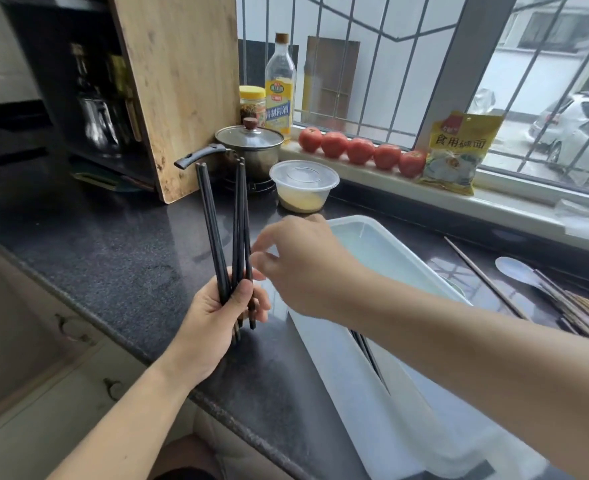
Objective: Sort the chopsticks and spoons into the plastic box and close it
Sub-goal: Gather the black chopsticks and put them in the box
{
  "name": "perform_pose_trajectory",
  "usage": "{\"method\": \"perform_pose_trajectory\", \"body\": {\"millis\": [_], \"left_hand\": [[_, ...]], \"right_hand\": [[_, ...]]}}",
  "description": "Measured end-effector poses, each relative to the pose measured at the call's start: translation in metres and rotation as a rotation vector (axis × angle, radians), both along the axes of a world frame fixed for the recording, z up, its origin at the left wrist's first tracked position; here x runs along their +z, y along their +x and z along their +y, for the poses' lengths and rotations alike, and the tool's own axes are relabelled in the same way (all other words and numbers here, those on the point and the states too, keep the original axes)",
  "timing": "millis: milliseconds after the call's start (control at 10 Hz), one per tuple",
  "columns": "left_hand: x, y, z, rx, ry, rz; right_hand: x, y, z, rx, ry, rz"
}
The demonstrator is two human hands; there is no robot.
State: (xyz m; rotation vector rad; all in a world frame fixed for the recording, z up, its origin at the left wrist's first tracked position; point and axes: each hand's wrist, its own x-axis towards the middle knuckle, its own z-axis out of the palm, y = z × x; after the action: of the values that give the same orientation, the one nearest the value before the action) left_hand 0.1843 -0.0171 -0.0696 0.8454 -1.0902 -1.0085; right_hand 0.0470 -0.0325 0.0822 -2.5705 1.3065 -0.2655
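Note:
My left hand (217, 306) grips a bundle of several black chopsticks (229, 230), held upright above the dark counter with their ends fanned apart. My right hand (296, 258) hovers just right of the bundle, fingers loosely bent and blurred, holding nothing. Under my right forearm lies the long translucent plastic box (383, 251), open, with a few black chopsticks (369, 355) inside. At the right edge of the counter lie more chopsticks (487, 278) and a white spoon (514, 268).
A round lidded plastic tub (303, 185) stands behind the box. A small lidded pot (251, 147) sits on a burner, next to a leaning wooden cutting board (182, 84). Bottles, several tomatoes (360, 150) and a yellow packet (455, 154) line the windowsill.

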Motion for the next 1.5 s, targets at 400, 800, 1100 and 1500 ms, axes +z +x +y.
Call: {"method": "perform_pose_trajectory", "body": {"millis": [400,800,1100,1500], "left_hand": [[-0.003,0.003,-0.002,0.030,0.038,0.046],[-0.009,0.002,-0.009,-0.022,0.155,0.022],[-0.008,0.002,-0.006,0.037,0.082,-0.019],[-0.007,0.002,-0.004,-0.036,0.043,-0.008]], "right_hand": [[0.005,-0.003,-0.024,-0.171,-0.085,-0.655],[-0.010,-0.087,-0.011,-0.284,0.262,0.417],[-0.014,-0.084,-0.019,-0.311,0.364,0.278],[0.018,-0.021,-0.015,0.008,-0.106,-0.117]]}}
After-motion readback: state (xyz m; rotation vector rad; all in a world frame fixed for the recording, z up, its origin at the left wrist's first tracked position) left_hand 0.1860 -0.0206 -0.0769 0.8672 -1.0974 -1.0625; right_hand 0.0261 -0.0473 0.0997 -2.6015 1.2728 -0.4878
